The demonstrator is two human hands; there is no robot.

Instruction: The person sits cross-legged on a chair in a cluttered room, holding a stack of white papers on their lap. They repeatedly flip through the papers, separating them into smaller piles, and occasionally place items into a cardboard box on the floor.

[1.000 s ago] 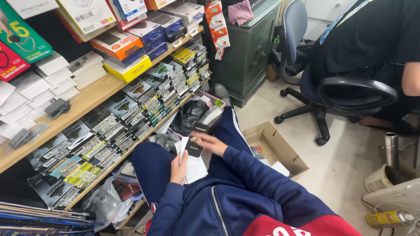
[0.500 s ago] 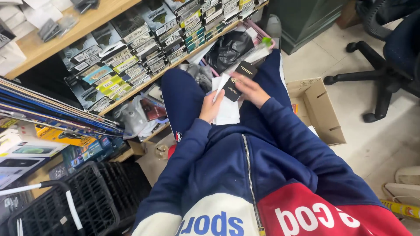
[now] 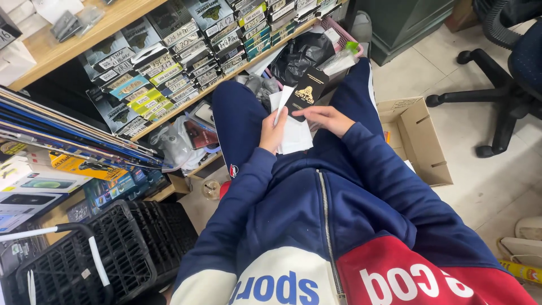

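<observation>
Both hands (image 3: 299, 124) now lift the black packet (image 3: 305, 95) higher.

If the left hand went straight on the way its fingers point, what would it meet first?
Probably the black packet: the left hand points up along the white papers toward it, and already touches them. Depth is unclear.

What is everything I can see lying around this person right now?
black packet: one, black with gold mark, between both hands
white sheets: a few, white, on the lap
small packets: many, grey and green, filed on the wooden shelf
black bag: one, black, in a pink basket
cardboard box: one, brown, open on the floor
black crates: two, lower left
office chair: one, black, upper right
left hand: holds the sheets
right hand: holds the packet
</observation>
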